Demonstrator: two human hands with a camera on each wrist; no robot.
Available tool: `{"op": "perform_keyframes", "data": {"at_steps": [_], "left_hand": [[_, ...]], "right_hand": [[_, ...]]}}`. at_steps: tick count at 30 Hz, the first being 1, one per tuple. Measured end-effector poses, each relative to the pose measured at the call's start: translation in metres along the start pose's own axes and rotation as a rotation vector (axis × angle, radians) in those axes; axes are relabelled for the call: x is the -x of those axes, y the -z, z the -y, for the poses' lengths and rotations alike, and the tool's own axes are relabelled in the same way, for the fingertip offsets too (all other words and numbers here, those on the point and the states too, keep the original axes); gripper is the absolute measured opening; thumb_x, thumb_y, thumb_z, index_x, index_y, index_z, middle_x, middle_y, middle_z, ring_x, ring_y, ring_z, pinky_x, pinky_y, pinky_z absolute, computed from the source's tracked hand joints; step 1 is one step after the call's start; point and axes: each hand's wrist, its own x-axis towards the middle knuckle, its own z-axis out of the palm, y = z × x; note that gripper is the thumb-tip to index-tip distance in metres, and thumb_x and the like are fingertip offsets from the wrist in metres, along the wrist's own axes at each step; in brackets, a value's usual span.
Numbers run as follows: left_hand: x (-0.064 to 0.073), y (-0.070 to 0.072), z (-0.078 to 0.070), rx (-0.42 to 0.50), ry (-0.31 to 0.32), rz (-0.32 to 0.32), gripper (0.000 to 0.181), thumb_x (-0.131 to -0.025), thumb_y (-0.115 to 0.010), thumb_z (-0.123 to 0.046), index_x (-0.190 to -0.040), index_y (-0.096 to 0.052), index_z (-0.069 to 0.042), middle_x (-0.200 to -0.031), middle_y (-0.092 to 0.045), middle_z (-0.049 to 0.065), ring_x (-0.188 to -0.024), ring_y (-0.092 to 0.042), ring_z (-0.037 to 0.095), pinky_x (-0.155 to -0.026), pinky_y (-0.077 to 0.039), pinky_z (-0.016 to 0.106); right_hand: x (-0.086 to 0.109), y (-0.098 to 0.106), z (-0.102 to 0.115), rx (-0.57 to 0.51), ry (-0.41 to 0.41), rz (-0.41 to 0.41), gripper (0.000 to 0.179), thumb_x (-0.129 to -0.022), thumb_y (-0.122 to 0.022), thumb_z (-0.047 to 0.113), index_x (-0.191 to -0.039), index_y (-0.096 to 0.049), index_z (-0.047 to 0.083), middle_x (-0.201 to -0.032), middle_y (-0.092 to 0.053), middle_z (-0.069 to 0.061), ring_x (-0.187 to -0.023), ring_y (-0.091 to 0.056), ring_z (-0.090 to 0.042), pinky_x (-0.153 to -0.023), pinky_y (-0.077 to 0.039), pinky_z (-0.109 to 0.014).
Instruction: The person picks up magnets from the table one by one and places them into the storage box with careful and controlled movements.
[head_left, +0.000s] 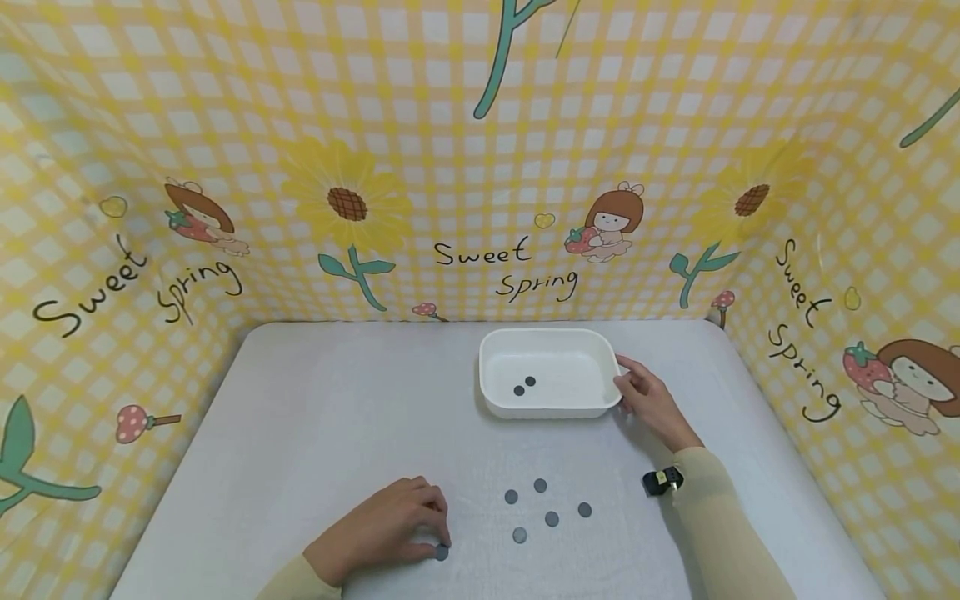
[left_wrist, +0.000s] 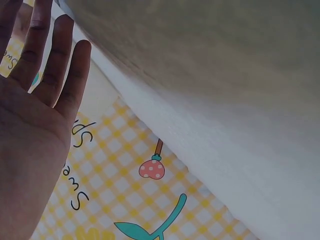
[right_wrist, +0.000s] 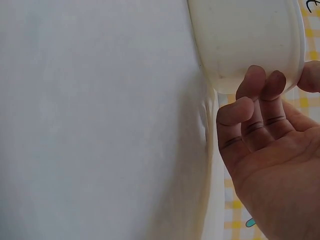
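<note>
I have the left hand (head_left: 393, 521) low on the desk (head_left: 360, 400), thumb and fingertips pinching a dark disc (head_left: 442, 552) near the front edge; in the head view its flat face shows, though I can't tell whether it is tilted. Being round, it has no long axis and points no particular way. My left wrist view catches fingers and palm but not the disc. The right hand (head_left: 652, 400) holds the right end of the white tray (head_left: 551, 412), bent fingers against the outer wall. That tray sits upright toward the back, its long axis running left to right. Inside, two discs (head_left: 530, 381) lie flat, close together, left of centre. Five loose discs (head_left: 552, 519) lie flat and apart on the cloth, right of the left hand and nearer me than the tray.
</note>
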Motion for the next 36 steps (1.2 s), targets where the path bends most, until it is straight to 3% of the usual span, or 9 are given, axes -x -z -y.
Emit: {"op": "perform_keyframes", "data": {"at_steps": [6,15,27,36], "left_hand": [[0.001,0.0,-0.002,0.006,0.018,0.015,0.014,-0.087,-0.091,-0.028,-0.095,-0.08,-0.032,-0.103,-0.065,-0.018,-0.098,-0.057,0.002,-0.087,-0.05,0.024],[-0.001,0.004,-0.005,0.029,0.109,0.072,0.02,-0.085,-0.091,-0.025,-0.091,-0.074,-0.031,-0.099,-0.063,-0.022,-0.096,-0.054,0.001,-0.089,-0.049,0.027],[0.001,0.005,-0.002,0.042,0.091,0.042,0.021,-0.085,-0.09,-0.028,-0.084,-0.069,-0.034,-0.09,-0.059,-0.023,-0.091,-0.052,-0.002,-0.084,-0.047,0.023],[-0.004,0.005,0.005,0.113,0.069,-0.029,0.02,-0.089,-0.087,-0.024,-0.091,-0.068,-0.028,-0.092,-0.062,-0.019,-0.09,-0.055,0.0,-0.083,-0.047,0.023]], "right_hand": [[0.0,0.0,0.0,0.001,0.0,-0.002,0.055,-0.114,-0.057,0.029,-0.165,-0.041,0.016,-0.104,-0.058,-0.013,-0.082,-0.058,-0.022,-0.07,-0.05,-0.031],[0.0,-0.001,0.001,0.006,-0.005,-0.01,0.055,-0.114,-0.057,0.029,-0.165,-0.041,0.017,-0.104,-0.058,-0.012,-0.083,-0.057,-0.022,-0.07,-0.05,-0.03],[0.0,-0.001,0.002,0.01,-0.009,-0.004,0.055,-0.114,-0.057,0.028,-0.165,-0.04,0.017,-0.106,-0.058,-0.013,-0.083,-0.058,-0.023,-0.07,-0.05,-0.031],[0.001,-0.001,0.003,0.016,-0.006,-0.007,0.056,-0.114,-0.057,0.029,-0.166,-0.04,0.017,-0.107,-0.059,-0.014,-0.084,-0.058,-0.023,-0.071,-0.05,-0.03]]}}
